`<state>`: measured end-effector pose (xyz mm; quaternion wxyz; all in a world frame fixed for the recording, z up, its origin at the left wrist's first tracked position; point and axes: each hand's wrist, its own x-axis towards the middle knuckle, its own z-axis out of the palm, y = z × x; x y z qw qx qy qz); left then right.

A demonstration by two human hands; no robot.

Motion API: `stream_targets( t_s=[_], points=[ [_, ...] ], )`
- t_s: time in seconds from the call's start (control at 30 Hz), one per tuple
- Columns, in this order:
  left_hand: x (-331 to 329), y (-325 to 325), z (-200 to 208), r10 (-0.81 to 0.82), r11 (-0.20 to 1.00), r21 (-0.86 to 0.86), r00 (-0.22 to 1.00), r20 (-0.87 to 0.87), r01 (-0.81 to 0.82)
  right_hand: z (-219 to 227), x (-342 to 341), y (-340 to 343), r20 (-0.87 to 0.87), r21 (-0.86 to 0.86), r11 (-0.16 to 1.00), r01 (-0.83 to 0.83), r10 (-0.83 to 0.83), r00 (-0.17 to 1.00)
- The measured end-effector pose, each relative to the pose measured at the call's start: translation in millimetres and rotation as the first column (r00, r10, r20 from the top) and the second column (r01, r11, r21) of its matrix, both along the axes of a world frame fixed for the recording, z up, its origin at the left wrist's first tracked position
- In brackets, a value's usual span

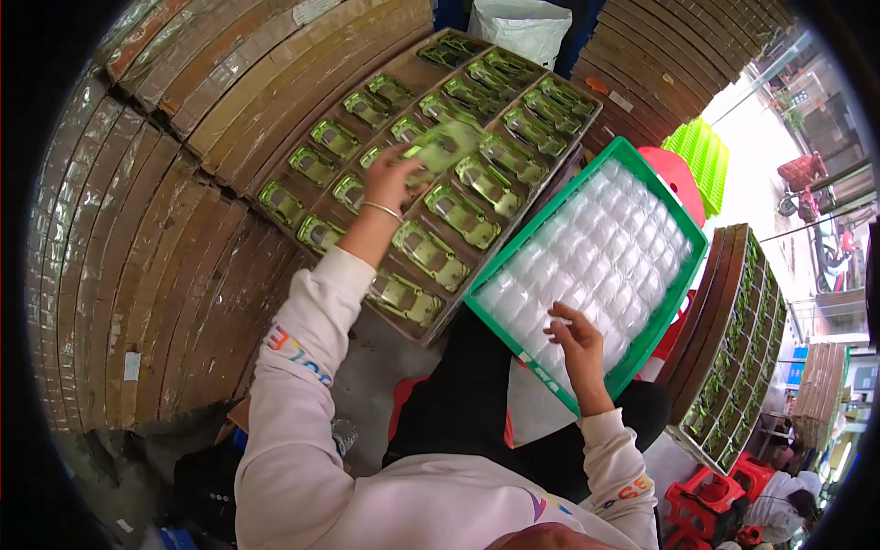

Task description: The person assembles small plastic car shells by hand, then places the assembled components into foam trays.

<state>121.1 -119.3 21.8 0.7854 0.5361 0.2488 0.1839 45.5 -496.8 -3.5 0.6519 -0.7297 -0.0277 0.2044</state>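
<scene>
My left hand is closed on a green toy car body, lifted over a shallow brown tray. The held body is blurred. Rows of similar green car bodies lie in the tray, between its thin dividers. To the right, a green-rimmed tray carries rows of clear, whitish plastic pieces. Over its near part hovers my right hand, fingers bent and apart, with nothing visible in them. Whether its fingertips touch the plastic pieces I cannot tell.
Tall stacks of brown trays wall in the left side. Another brown stack stands behind, near a white sack. At right are a bright green crate, a red stool and a tray stack. A person sits lower right.
</scene>
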Motion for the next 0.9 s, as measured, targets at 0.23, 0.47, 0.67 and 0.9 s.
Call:
stream_targets(
  t_s=[0.23,0.47,0.67,0.9],
  points=[
    [89.5,107.2,-3.7,0.192,0.974,-0.121,0.981,-0.002,-0.191,-34.9,2.0,-25.9,-0.131,-0.085,0.996,0.021,-0.032,0.991],
    [196.9,153.7,-28.0,0.156,0.988,0.044,0.976,-0.149,-0.151,-46.6,4.1,-34.8,-0.272,-0.067,0.991,0.117,-0.131,0.953],
    [252.5,193.5,-76.6,0.373,0.846,0.453,0.919,-0.124,-0.282,-48.4,8.8,-36.7,-0.36,-0.022,0.987,0.158,-0.156,0.92],
    [273.6,239.0,-100.1,0.627,0.229,0.91,0.767,0.134,-0.346,-42.0,16.3,-32.3,-0.392,-0.019,0.984,0.175,-0.168,0.904]
  ],
)
